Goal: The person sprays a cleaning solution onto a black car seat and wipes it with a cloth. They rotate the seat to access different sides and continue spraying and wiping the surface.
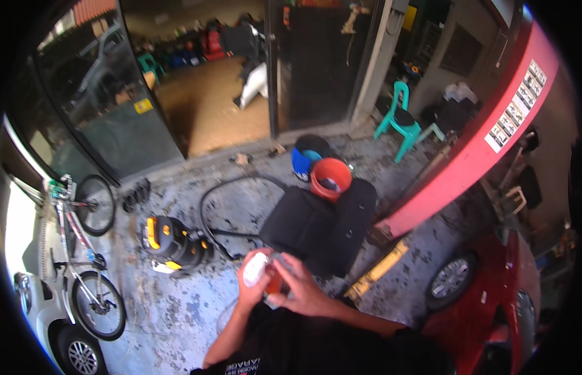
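Now both hands close on one small orange container, chest-high.
Left hand (pixel 252 275) fingers curl around a white rounded cap or cloth (pixel 254 267); right hand (pixel 301 289) fingers wrap the small orange container (pixel 276 282) just beside it. Looks like opening or wiping; next needs a steady twist. Beyond the fingertips, black car mats (pixel 316 225) on concrete floor (pixel 178 306).

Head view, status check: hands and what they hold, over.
Left hand gripping white cloth. Right hand closed on small orange container, both held together. Black seat and vacuum on floor beyond, clear of hands.
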A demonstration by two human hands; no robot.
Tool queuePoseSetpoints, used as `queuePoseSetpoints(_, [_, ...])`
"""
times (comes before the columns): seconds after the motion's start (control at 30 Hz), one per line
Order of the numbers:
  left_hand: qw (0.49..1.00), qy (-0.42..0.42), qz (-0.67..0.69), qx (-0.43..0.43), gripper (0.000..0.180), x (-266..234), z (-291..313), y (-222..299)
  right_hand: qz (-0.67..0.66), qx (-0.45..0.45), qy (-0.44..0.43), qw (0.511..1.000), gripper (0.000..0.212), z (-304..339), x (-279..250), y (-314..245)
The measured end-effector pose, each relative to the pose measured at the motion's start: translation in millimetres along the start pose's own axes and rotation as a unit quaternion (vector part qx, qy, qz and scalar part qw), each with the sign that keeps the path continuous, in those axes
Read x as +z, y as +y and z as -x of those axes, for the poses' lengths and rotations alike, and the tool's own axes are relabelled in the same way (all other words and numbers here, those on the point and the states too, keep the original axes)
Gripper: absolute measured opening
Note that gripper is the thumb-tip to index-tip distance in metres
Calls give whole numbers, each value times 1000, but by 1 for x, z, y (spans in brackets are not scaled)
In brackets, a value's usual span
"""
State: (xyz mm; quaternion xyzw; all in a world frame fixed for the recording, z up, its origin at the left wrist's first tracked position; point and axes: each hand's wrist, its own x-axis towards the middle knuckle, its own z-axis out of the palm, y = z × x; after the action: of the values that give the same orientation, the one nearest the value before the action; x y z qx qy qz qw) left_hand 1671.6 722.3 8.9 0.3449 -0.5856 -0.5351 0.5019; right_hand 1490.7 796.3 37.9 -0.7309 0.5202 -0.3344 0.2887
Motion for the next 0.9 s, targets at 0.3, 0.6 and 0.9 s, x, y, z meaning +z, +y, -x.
queuePoseSetpoints(0.3, [933,-316,91,-150,38,-85,-138,-114,60,515,148,842,57,194,66,110])
queuePoseSetpoints(0.6, [856,-439,-90,-257,42,-8,-201,-168,-31,681,77,727,47,385,178,72])
queuePoseSetpoints(0.9, [851,-485,-69,-189,41,60,-268,-183,-62,717,278,636,42,433,253,9])
